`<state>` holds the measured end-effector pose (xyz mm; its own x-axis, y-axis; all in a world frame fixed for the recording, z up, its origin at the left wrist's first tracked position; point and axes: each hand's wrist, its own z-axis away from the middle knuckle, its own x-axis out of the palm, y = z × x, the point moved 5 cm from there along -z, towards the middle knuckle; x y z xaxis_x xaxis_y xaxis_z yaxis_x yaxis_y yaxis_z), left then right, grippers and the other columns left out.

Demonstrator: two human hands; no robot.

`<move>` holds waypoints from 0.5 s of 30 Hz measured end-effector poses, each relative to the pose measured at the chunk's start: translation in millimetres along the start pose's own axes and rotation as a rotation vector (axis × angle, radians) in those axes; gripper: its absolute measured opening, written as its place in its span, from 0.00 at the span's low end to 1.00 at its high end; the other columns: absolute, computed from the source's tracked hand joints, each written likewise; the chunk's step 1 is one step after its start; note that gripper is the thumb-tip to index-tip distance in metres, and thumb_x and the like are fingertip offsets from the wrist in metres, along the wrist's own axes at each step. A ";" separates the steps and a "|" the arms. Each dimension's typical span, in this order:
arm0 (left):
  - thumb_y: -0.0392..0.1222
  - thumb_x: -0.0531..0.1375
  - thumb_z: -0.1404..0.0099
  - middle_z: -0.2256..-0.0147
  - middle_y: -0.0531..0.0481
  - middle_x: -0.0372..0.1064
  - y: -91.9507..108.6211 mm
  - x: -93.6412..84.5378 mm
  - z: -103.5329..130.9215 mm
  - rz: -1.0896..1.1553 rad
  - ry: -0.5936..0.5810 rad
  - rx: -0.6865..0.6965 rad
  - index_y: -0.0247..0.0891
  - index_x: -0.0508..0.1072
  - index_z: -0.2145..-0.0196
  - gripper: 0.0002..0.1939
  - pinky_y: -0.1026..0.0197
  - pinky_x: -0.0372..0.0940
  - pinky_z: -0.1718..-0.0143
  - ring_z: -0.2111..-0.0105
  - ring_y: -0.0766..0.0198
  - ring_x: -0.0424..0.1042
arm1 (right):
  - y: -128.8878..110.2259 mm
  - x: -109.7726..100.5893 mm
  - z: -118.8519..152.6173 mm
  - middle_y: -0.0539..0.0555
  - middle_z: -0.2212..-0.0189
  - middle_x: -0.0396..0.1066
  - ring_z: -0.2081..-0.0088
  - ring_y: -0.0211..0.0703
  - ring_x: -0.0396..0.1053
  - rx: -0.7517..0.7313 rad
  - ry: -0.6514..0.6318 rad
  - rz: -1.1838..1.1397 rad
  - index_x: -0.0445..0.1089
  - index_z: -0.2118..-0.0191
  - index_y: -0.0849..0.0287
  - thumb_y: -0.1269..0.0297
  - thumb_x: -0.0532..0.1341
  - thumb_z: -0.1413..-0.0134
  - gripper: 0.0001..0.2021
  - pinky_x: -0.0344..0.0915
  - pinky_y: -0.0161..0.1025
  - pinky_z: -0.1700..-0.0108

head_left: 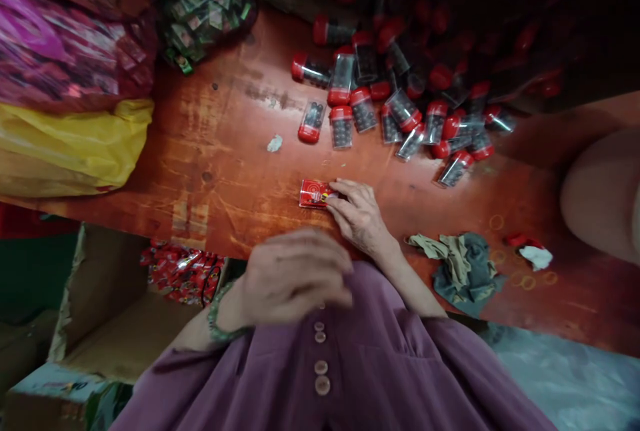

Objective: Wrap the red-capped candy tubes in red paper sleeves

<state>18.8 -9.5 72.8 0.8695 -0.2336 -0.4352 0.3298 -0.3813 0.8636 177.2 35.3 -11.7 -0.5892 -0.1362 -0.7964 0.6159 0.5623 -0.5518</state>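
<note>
A small red printed packet (313, 194) lies on the reddish wooden table (240, 158). My right hand (357, 214) rests on the table with its fingertips closed on the packet's right end. Nearer to my body is my left hand (297, 278), raised in front of my purple top and blurred by motion, with a green bead bracelet on its wrist. Whether its fingers hold anything is hidden by the blur. Beyond the packet lie several clear containers with red caps and dark balls inside, one of them (312, 122) closest to it.
Filled bags, one of them yellow (75, 144), stand at the left. A cardboard box (125, 331) with red packets (185, 271) sits below the table edge. Crumpled cloth (465, 264), rubber bands (527, 282) and a large rounded object (603, 194) are at the right.
</note>
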 end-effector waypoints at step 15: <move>0.30 0.52 0.31 0.46 0.36 0.72 -79.3 45.9 -23.3 -0.649 -0.078 0.139 0.31 0.76 0.53 0.15 0.46 0.66 0.43 0.43 0.50 0.68 | 11.4 -24.4 -42.1 0.58 0.58 0.76 0.55 0.47 0.72 0.050 -0.174 -0.149 0.75 0.57 0.57 0.62 0.57 0.34 0.10 0.71 0.48 0.50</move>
<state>41.1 30.9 -9.7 0.4797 0.0205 -0.8772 0.7222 -0.5770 0.3815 176.6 79.4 11.8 -0.5790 -0.3558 -0.7336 0.5568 0.4847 -0.6746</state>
